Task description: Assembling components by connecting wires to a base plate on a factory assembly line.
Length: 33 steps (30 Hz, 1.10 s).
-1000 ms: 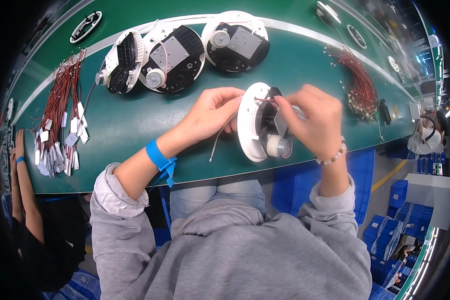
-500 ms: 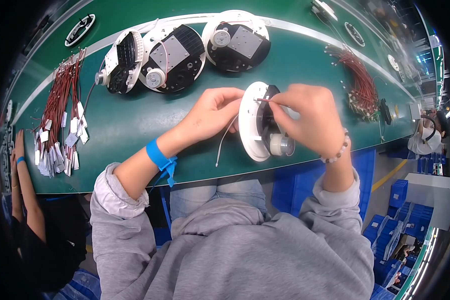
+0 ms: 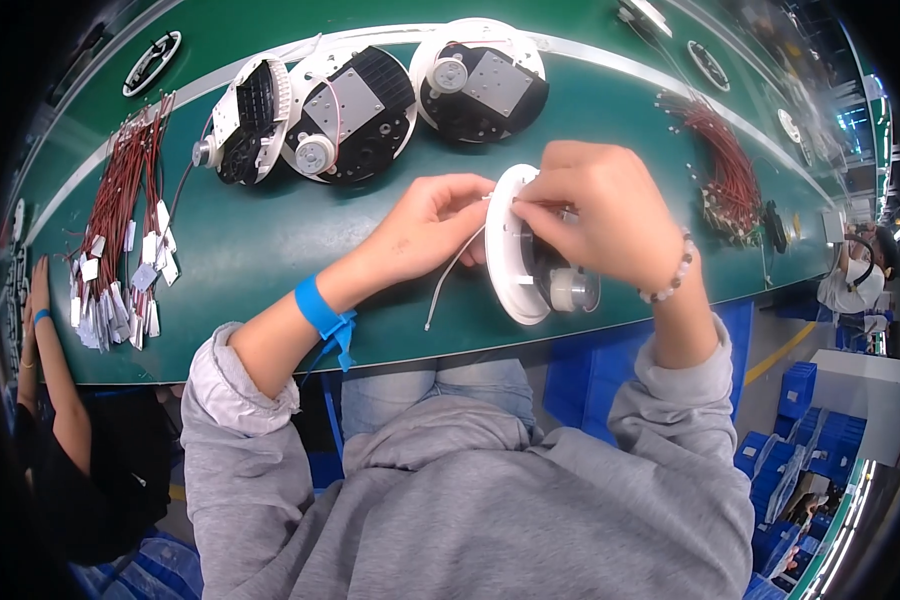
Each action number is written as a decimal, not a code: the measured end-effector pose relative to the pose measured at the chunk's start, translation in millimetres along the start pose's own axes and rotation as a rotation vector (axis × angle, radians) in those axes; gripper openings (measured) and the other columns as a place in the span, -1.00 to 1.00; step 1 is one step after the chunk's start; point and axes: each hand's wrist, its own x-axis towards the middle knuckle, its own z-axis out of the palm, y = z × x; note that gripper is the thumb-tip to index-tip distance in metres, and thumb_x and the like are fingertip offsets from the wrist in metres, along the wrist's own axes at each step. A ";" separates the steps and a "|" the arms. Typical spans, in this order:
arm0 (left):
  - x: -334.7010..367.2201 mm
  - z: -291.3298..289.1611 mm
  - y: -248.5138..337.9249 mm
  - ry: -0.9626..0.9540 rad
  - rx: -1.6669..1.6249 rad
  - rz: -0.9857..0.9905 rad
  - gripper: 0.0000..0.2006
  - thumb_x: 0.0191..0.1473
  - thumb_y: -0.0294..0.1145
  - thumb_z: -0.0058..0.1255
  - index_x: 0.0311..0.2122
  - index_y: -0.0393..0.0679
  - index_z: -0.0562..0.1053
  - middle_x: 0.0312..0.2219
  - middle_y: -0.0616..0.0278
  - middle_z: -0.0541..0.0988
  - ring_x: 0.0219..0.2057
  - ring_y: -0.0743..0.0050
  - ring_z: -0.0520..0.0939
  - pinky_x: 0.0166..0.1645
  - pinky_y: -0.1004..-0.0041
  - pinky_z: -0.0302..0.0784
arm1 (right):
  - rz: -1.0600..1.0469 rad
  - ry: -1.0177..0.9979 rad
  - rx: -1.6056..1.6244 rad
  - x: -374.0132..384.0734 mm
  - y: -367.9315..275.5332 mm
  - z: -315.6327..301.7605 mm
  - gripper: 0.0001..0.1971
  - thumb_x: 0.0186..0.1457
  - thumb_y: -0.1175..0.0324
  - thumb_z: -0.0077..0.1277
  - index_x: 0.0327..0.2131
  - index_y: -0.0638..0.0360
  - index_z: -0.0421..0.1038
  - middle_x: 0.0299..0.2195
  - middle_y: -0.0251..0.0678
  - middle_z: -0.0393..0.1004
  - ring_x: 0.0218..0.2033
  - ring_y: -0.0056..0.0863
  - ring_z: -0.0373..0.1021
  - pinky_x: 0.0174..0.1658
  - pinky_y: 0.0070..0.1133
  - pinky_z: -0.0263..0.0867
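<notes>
A round white-rimmed assembly with a black inner part (image 3: 510,262) stands tilted on edge above the bench. My left hand (image 3: 425,228) is closed on its left rim, fingertips partly hidden behind it. My right hand (image 3: 610,215) pinches at the upper inner side of the rim; the thin red-brown wire held there is mostly covered by my fingers. A silver motor with a white collar (image 3: 576,291) juts from the lower right of the assembly. From behind its left side a thin white cable (image 3: 439,290) hangs down.
Three similar black-and-white assemblies (image 3: 365,110) stand along the back of the green bench (image 3: 300,245). Bundles of brown wires lie at left (image 3: 125,230) and right (image 3: 727,175). Another person's arms (image 3: 55,350) rest at the far left. Blue bins (image 3: 770,470) stand at lower right.
The assembly has turned more edge-on and shifted slightly right. My right fingertips have moved closer against the rim, covering the wire that showed before. My left hand stays nearly still.
</notes>
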 end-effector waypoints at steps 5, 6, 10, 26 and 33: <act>0.5 -3.0 2.2 0.096 0.152 0.091 -0.81 -0.05 -0.41 -0.12 -0.38 -0.32 0.44 -0.63 0.30 0.48 -0.61 0.71 0.45 -0.53 0.66 0.36 | 0.025 -0.149 0.662 16.0 50.3 15.2 -0.80 -0.09 0.38 -0.03 -0.38 0.29 0.41 -0.43 -0.31 0.42 -0.44 -0.59 0.33 -0.37 -0.66 0.26; -0.6 -5.6 0.7 0.099 0.159 0.093 -0.81 -0.05 -0.41 -0.12 -0.38 -0.32 0.44 -0.63 0.30 0.48 -0.61 0.71 0.45 -0.53 0.66 0.36 | 0.128 -0.345 0.865 20.4 53.8 19.2 -0.77 -0.07 0.36 -0.05 -0.33 0.29 0.39 -0.41 -0.35 0.42 -0.43 -0.64 0.32 -0.36 -0.68 0.26; -20.4 -20.8 -2.2 0.372 0.397 0.172 -0.85 -0.16 -0.48 -0.10 -0.52 -0.35 0.45 -0.73 0.34 0.45 -0.67 0.70 0.42 -0.60 0.65 0.31 | 0.205 -0.630 1.160 22.9 71.1 23.3 -0.78 -0.07 0.42 -0.06 -0.30 0.31 0.37 -0.46 -0.38 0.42 -0.46 -0.70 0.31 -0.38 -0.74 0.25; -60.7 -7.8 75.9 0.684 0.846 0.622 -0.73 -0.17 -0.51 -0.08 -0.26 -0.27 0.42 -0.41 0.14 0.53 -0.74 0.71 0.42 -0.61 0.69 0.33 | -0.020 -0.515 1.305 9.9 99.6 46.3 -0.77 -0.11 0.52 -0.01 -0.30 0.39 0.36 -0.41 -0.32 0.43 -0.40 -0.65 0.33 -0.25 -0.70 0.25; 16.0 14.2 25.0 0.031 0.703 0.157 -0.70 0.00 -0.22 -0.24 -0.49 -0.25 0.41 -0.73 0.00 0.40 -0.70 0.18 0.45 -0.59 0.38 0.30 | 0.013 -0.454 1.155 -4.9 96.4 41.7 -0.80 -0.13 0.51 0.02 -0.34 0.33 0.39 -0.45 -0.37 0.42 -0.42 -0.70 0.26 -0.32 -0.71 0.22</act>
